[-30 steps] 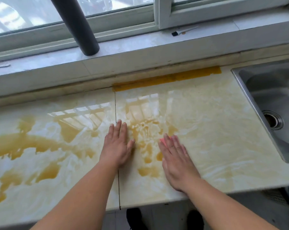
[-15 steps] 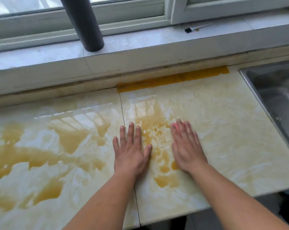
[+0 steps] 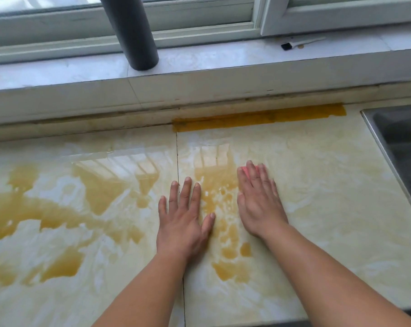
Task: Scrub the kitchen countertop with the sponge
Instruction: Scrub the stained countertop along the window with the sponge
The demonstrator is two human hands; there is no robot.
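Hands lie flat on our counter (image 3: 317, 185). Our right hand (image 3: 258, 199) presses the pink sponge (image 3: 246, 173) with straight fingers; only a sliver shows under the fingertips, right of the tile seam. Our left hand (image 3: 183, 223) rests spread, holding nothing. Sink (image 3: 398, 138) at far right.

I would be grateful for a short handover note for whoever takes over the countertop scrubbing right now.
Left hand: flat on the countertop, fingers straight, holding nothing.
Right hand: flat, pressing the pink sponge, of which only a sliver shows past the fingertips.
Done: the stretch right of the hands, towards the sink, looks mostly free of pooled liquid.
Left: yellow-brown puddles between the hands and across the left slab, plus the dark yellow strip along the back edge.
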